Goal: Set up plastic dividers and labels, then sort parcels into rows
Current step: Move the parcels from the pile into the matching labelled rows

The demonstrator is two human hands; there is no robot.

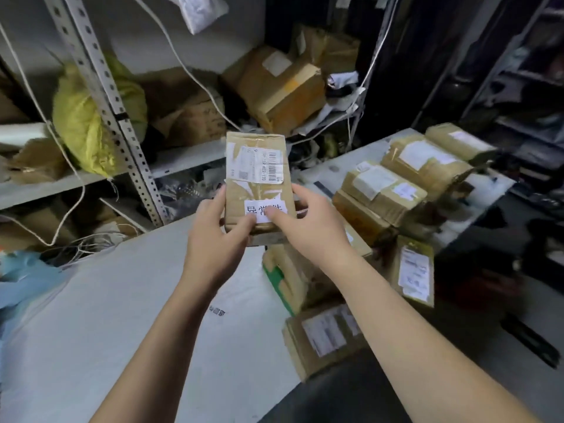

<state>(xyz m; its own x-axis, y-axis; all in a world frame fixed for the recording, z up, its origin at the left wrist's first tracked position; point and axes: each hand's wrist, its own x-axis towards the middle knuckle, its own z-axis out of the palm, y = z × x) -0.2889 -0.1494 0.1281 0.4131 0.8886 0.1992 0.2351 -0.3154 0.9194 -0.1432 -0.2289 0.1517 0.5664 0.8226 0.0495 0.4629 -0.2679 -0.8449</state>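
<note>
A small brown cardboard parcel (257, 190) stands upright in mid-air at the centre of the view, a barcode shipping label on its upper face. My left hand (218, 239) grips its lower left edge. My right hand (308, 227) holds its lower right side, with fingers pressing on a white paper label (262, 209) with printed black characters near the parcel's bottom. Several more brown parcels (406, 178) lie stacked in a row on the white table (122, 315) to the right.
A perforated metal shelf rack (122, 123) stands behind the table, crammed with boxes (280, 87), a yellow-green bag (82, 117) and loose white cords. More parcels (415, 270) lie at the table's right edge. Dark shelving stands at the far right.
</note>
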